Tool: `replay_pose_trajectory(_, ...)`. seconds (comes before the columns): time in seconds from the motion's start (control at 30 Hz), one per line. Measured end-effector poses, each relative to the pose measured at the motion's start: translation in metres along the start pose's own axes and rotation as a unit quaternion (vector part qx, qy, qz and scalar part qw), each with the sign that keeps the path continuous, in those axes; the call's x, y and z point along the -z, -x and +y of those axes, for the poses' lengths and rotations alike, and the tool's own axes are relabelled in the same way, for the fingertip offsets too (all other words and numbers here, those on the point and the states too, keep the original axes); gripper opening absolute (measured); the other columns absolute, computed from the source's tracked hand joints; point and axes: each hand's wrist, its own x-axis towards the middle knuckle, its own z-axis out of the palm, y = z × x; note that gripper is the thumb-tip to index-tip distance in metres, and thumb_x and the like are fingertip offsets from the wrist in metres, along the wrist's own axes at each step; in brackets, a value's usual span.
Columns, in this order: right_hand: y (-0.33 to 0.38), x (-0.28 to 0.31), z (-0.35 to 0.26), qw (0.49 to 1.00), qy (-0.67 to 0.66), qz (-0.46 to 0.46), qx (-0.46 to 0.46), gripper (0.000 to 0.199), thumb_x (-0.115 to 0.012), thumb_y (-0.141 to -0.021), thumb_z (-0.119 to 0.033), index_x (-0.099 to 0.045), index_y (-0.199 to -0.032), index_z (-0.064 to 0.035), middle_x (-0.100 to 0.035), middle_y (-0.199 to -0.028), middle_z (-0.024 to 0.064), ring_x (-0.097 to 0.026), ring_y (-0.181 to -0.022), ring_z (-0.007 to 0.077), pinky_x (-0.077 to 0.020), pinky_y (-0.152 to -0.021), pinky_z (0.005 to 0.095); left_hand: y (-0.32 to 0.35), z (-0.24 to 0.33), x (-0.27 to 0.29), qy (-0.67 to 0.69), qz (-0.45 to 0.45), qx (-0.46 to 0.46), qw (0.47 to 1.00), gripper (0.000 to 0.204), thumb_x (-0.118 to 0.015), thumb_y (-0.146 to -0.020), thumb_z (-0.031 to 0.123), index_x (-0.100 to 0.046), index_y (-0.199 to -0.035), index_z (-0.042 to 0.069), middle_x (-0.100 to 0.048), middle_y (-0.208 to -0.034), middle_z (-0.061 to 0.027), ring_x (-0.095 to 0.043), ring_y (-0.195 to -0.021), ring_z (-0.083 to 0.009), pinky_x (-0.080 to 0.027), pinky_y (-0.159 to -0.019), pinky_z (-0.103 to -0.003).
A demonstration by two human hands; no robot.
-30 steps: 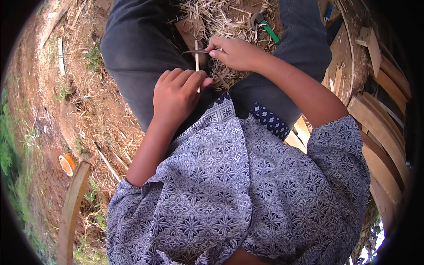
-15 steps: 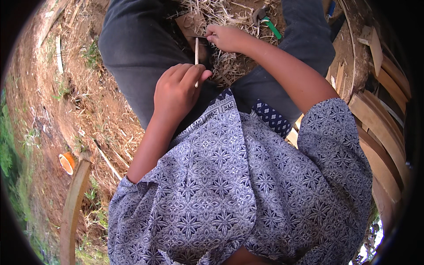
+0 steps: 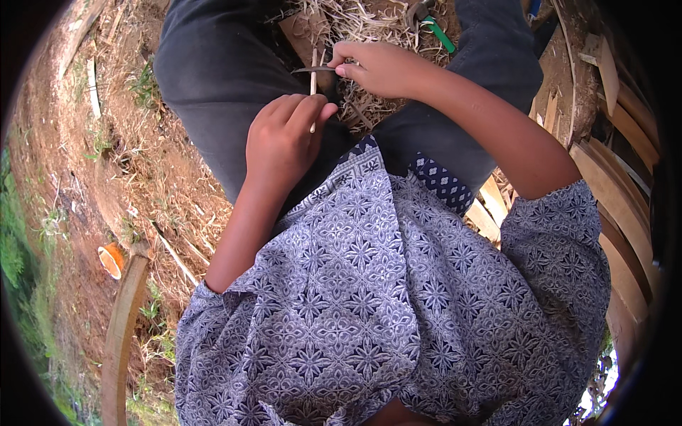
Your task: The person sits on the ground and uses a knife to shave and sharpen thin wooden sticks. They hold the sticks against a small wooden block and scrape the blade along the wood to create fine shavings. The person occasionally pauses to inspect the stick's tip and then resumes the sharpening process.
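Observation:
My left hand (image 3: 281, 135) is closed around a thin, pale wooden stick (image 3: 314, 84). Its far end points away from me, and a short end sticks out below my thumb. In my right hand (image 3: 380, 68) is a small knife, most of its handle hidden by the fingers. The dark, narrow knife blade (image 3: 325, 69) lies across the stick, pointing left, a little beyond my left fist. A thin sliver stands up beside the stick near the blade. Both hands are between my spread knees.
Pale wood shavings (image 3: 366, 25) cover the ground between my legs. A green-handled hammer (image 3: 438, 34) lies near my right knee. Curved planks (image 3: 611, 195) are stacked at the right. At the left are a curved wooden beam (image 3: 122, 334) and an orange cup-like object (image 3: 111, 260).
My right hand has come nearer and slightly right, drawing the knife from the stick's far end toward my left fist. My left hand has barely shifted, still gripping the stick.

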Motion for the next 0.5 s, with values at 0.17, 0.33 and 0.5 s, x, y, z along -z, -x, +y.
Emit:
replay_pose_trajectory(0.17, -0.006, 0.001, -0.001, 1.0, 0.012, -0.003, 0.003, 0.023, -0.058, -0.103, -0.028, -0.065, -0.115, -0.0098, -0.072, -0.097, 0.0141, -0.07, -0.093, 0.0331, -0.052, -0.083, 0.0445, -0.002, 0.0, 0.002, 0.007, -0.004, 0.013, 1.0, 0.006, -0.073, -0.091, 0.007, -0.069, -0.095, 0.004, -0.068, -0.085, -0.0118, -0.068, -0.078, -0.0319, -0.054, -0.069, -0.042)
replay_pose_trajectory(0.33, -0.03, -0.017, 0.014, 0.999, 0.032, 0.037, 0.016, 0.023, -0.058, -0.103, -0.029, -0.065, -0.116, -0.0115, -0.072, -0.094, 0.0145, -0.07, -0.09, 0.0338, -0.0523, -0.079, 0.0459, -0.001, 0.0, 0.002, 0.001, -0.011, -0.002, 1.0, 0.007, -0.073, -0.091, 0.007, -0.069, -0.095, 0.004, -0.069, -0.086, -0.0118, -0.069, -0.079, -0.032, -0.055, -0.07, -0.041)
replay_pose_trajectory(0.5, -0.056, -0.024, 0.044, 0.997, 0.045, 0.062, -0.03, 0.026, -0.059, -0.102, -0.032, -0.064, -0.118, -0.0113, -0.073, -0.095, 0.0141, -0.071, -0.089, 0.0327, -0.053, -0.078, 0.0465, -0.003, 0.003, 0.001, 0.0, -0.022, 0.005, 1.0, 0.007, -0.073, -0.091, 0.007, -0.069, -0.095, 0.004, -0.069, -0.087, -0.0116, -0.069, -0.08, -0.0321, -0.055, -0.071, -0.041)
